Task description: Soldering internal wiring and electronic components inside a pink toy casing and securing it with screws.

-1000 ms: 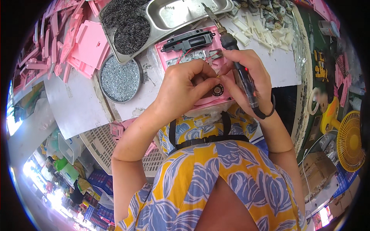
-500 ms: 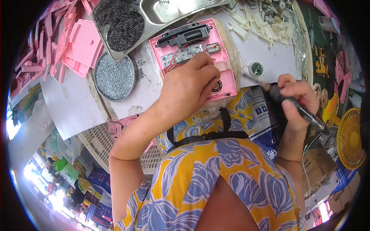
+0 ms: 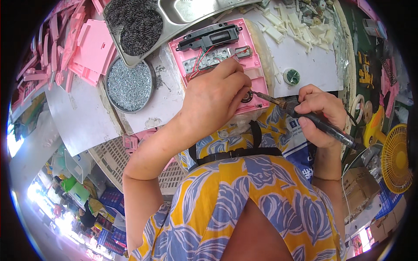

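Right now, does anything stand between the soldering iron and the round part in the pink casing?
Nothing visible: the soldering iron, in the right hand, has its tip on or beside the round part. The left hand covers that part's left side.

Soldering iron (image 3: pixel 323 124): tip contact too small to tell
Round speaker (image 3: pixel 247 98): partly covered by left hand (image 3: pixel 214 92)
Metal tray (image 3: pixel 191 11): cut by top edge
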Action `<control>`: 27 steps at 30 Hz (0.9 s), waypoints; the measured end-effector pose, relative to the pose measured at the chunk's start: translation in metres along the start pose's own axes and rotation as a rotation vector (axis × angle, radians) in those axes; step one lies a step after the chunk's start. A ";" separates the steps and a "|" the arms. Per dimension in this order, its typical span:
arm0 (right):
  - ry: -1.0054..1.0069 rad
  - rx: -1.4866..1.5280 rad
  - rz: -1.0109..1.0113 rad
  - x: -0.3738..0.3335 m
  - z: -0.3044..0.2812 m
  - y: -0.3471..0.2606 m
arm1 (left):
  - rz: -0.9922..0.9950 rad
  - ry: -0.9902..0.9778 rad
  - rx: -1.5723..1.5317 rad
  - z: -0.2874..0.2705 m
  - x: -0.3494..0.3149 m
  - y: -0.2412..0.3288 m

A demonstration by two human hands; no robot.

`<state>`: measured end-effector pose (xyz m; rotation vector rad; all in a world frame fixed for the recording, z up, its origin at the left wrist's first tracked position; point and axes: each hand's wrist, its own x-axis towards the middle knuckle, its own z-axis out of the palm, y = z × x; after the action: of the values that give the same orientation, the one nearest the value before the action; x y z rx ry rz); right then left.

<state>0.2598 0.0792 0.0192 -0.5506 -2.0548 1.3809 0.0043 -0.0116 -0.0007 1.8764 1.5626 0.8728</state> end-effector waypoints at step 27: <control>0.124 0.080 -0.020 -0.009 -0.017 -0.006 | 0.129 -0.064 0.106 -0.005 -0.003 -0.004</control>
<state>0.2776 0.0828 0.0270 -0.5654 -1.8934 1.3768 -0.0021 -0.0136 -0.0009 2.0781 1.4893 0.7902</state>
